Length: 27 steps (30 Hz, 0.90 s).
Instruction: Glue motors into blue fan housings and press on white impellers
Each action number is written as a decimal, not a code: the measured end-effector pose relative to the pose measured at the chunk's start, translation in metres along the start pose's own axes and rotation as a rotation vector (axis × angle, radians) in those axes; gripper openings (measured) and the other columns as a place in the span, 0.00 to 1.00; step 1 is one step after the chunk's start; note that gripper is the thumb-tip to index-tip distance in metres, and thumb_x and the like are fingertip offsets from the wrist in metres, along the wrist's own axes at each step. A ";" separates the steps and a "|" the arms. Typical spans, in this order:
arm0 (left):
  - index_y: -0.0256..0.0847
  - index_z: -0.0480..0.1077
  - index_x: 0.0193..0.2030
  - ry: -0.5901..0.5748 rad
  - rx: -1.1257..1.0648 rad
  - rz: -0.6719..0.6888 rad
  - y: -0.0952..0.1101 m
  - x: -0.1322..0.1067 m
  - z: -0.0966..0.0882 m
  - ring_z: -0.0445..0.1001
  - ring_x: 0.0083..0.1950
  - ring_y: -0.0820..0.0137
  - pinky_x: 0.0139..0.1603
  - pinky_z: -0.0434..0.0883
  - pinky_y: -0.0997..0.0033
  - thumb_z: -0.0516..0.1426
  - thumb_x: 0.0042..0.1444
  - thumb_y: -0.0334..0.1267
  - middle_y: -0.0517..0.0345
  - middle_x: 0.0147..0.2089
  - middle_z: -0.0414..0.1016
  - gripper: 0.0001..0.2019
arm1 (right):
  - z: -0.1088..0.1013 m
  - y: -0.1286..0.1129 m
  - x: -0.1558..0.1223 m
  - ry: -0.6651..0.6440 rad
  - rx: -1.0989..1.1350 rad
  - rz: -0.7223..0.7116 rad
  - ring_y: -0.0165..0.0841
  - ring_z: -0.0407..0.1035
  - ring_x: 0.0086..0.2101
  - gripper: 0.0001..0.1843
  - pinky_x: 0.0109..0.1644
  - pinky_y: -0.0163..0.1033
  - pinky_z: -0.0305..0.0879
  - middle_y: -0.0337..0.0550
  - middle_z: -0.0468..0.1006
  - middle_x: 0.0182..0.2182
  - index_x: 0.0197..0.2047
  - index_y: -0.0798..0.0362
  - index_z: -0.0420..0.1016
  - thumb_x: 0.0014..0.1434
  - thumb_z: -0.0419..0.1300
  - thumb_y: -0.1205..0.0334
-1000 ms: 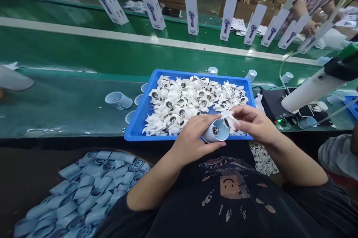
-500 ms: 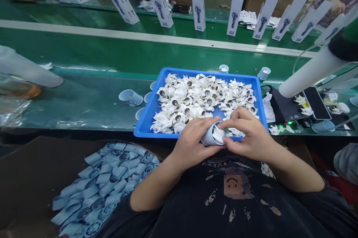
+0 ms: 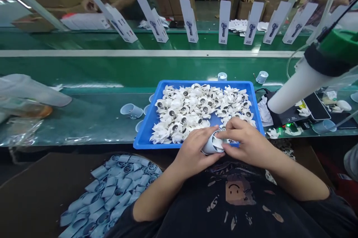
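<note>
White bladed plastic impellers (image 3: 192, 109) lie in the blue rectangular plastic tray (image 3: 159, 146). Pale-blue cylindrical plastic housings (image 3: 112, 202) lie piled below the tray, to the left. Tall white cardboard cartons (image 3: 224, 24) stand behind it.

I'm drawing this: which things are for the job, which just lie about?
Probably for the job:
left hand holding blue cup
right hand at white fan inside
blue tray of fans
cup pile

Probably lying about:
phone-like slab
crumpled white material

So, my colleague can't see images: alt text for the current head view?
Left hand holds a blue cylinder while the right hand touches a white bladed piece in its mouth. Beyond sits a blue tray of similar pieces; more cylinders lie heaped lower left.
</note>
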State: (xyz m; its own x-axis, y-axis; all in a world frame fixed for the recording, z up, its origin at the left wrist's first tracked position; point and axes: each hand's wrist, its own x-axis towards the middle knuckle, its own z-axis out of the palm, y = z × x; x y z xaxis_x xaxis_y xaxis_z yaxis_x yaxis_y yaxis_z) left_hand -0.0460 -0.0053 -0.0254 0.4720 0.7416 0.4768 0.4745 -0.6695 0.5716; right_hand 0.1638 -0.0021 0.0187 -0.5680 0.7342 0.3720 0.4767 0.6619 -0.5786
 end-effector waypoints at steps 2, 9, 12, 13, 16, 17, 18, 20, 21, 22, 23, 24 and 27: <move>0.44 0.65 0.63 -0.006 -0.022 0.028 -0.001 0.000 0.001 0.78 0.52 0.56 0.52 0.76 0.56 0.64 0.55 0.48 0.46 0.54 0.78 0.30 | -0.001 0.004 0.001 -0.013 0.118 -0.007 0.31 0.67 0.35 0.11 0.38 0.37 0.66 0.41 0.68 0.35 0.47 0.53 0.76 0.61 0.58 0.68; 0.44 0.64 0.64 -0.007 -0.006 -0.016 0.001 0.000 0.004 0.79 0.51 0.56 0.52 0.75 0.56 0.64 0.54 0.51 0.46 0.53 0.79 0.32 | -0.009 -0.001 -0.003 0.055 -0.047 -0.024 0.33 0.68 0.34 0.08 0.38 0.39 0.63 0.42 0.72 0.34 0.45 0.53 0.76 0.63 0.59 0.65; 0.42 0.65 0.63 -0.004 0.034 0.027 0.002 0.000 0.004 0.79 0.49 0.56 0.51 0.75 0.56 0.64 0.55 0.50 0.45 0.51 0.80 0.31 | -0.004 -0.006 -0.004 0.032 -0.221 -0.037 0.32 0.67 0.32 0.06 0.35 0.38 0.56 0.40 0.72 0.31 0.43 0.52 0.78 0.63 0.61 0.66; 0.42 0.65 0.63 -0.001 0.046 0.039 0.002 0.000 0.003 0.79 0.48 0.56 0.50 0.75 0.56 0.64 0.56 0.50 0.45 0.51 0.80 0.31 | -0.002 -0.007 -0.004 0.043 -0.243 -0.038 0.32 0.66 0.32 0.06 0.35 0.38 0.55 0.40 0.72 0.30 0.42 0.52 0.78 0.63 0.61 0.66; 0.42 0.64 0.63 0.002 0.070 0.041 0.000 0.001 0.004 0.79 0.49 0.56 0.49 0.75 0.57 0.62 0.58 0.48 0.45 0.52 0.79 0.28 | 0.002 -0.006 -0.004 0.122 -0.251 -0.057 0.32 0.66 0.32 0.07 0.35 0.39 0.54 0.41 0.72 0.30 0.42 0.54 0.78 0.64 0.58 0.65; 0.42 0.64 0.63 0.003 0.076 0.035 0.000 0.001 0.004 0.79 0.50 0.57 0.50 0.75 0.57 0.61 0.59 0.47 0.45 0.52 0.79 0.27 | 0.003 -0.006 -0.004 0.148 -0.247 -0.064 0.32 0.65 0.32 0.08 0.35 0.39 0.55 0.41 0.72 0.30 0.41 0.54 0.78 0.64 0.57 0.65; 0.42 0.64 0.63 0.005 0.080 0.030 0.001 0.002 0.004 0.79 0.50 0.57 0.50 0.75 0.58 0.60 0.60 0.46 0.45 0.53 0.79 0.27 | 0.004 -0.005 -0.004 0.166 -0.243 -0.073 0.32 0.65 0.32 0.09 0.35 0.39 0.55 0.41 0.72 0.31 0.41 0.55 0.78 0.65 0.56 0.65; 0.42 0.63 0.63 0.007 0.089 0.029 0.002 0.003 0.006 0.79 0.51 0.57 0.51 0.74 0.58 0.59 0.60 0.45 0.46 0.53 0.78 0.25 | 0.004 -0.004 -0.005 0.177 -0.247 -0.079 0.31 0.65 0.32 0.10 0.36 0.39 0.55 0.41 0.72 0.31 0.41 0.55 0.77 0.65 0.54 0.65; 0.42 0.64 0.63 0.008 0.094 0.030 0.002 0.004 0.006 0.78 0.51 0.57 0.52 0.74 0.58 0.59 0.60 0.44 0.46 0.53 0.78 0.25 | 0.004 -0.004 -0.005 0.179 -0.261 -0.080 0.32 0.64 0.31 0.10 0.36 0.39 0.54 0.41 0.72 0.30 0.40 0.55 0.77 0.65 0.54 0.65; 0.42 0.64 0.63 0.007 0.100 0.030 0.003 0.004 0.007 0.78 0.51 0.57 0.52 0.74 0.58 0.59 0.60 0.43 0.46 0.54 0.78 0.25 | 0.005 -0.005 -0.005 0.182 -0.283 -0.081 0.32 0.64 0.31 0.10 0.36 0.39 0.54 0.41 0.71 0.30 0.40 0.56 0.77 0.65 0.54 0.66; 0.42 0.64 0.63 0.004 0.106 0.029 0.003 0.004 0.007 0.78 0.51 0.57 0.52 0.74 0.57 0.59 0.60 0.43 0.46 0.54 0.78 0.24 | 0.005 -0.005 -0.006 0.183 -0.307 -0.084 0.32 0.64 0.31 0.10 0.35 0.39 0.54 0.41 0.71 0.30 0.39 0.55 0.77 0.65 0.54 0.66; 0.42 0.64 0.63 -0.001 0.110 0.023 0.003 0.004 0.008 0.78 0.52 0.57 0.52 0.74 0.57 0.59 0.60 0.42 0.46 0.54 0.78 0.24 | 0.005 -0.006 -0.006 0.186 -0.328 -0.087 0.33 0.64 0.31 0.10 0.35 0.40 0.53 0.41 0.71 0.29 0.39 0.55 0.77 0.65 0.53 0.66; 0.42 0.64 0.63 -0.012 0.115 0.004 0.003 0.003 0.008 0.78 0.52 0.56 0.51 0.74 0.55 0.60 0.59 0.42 0.46 0.54 0.78 0.25 | 0.006 -0.006 -0.007 0.191 -0.343 -0.086 0.33 0.64 0.31 0.10 0.35 0.41 0.54 0.41 0.71 0.29 0.38 0.55 0.77 0.64 0.54 0.66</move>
State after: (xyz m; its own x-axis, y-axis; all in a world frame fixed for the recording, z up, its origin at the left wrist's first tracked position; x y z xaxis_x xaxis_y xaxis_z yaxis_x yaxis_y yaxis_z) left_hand -0.0378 -0.0058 -0.0275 0.4822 0.7390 0.4704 0.5545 -0.6732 0.4892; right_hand 0.1609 -0.0124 0.0147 -0.4965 0.6673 0.5552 0.6476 0.7106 -0.2750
